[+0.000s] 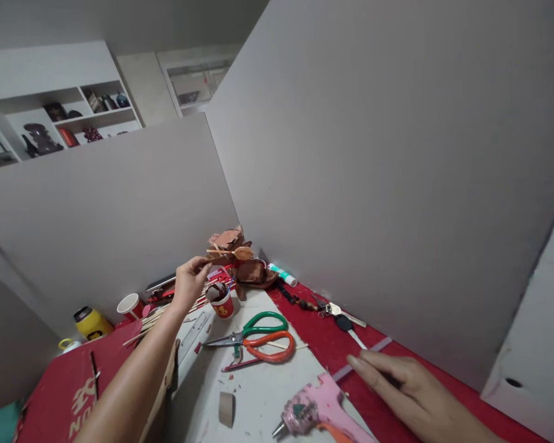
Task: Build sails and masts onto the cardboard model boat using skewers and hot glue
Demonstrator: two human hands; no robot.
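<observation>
My left hand (192,282) reaches out to the far corner, thumb and fingers pinched on the end of a thin brown strip (218,261). Just beyond it are an orange-brown oval piece on a stick (242,253) and a heap of rough brown pieces (250,271). A red paper cup (223,306) with dark material inside stands below that hand. My right hand (404,391) hovers at the lower right, fingers fairly straight, thumb near the forefinger, with nothing visible held. Closest to it is a pink glue gun (325,403) with a pale glue stick (381,345) near the fingertips.
Scissors (268,344) with green and orange handles lie mid-table. Keys (335,309) and a white-green tube (282,274) line the right panel (373,184). Thin sticks (152,321), another paper cup (130,306) and a yellow container (92,324) stand left.
</observation>
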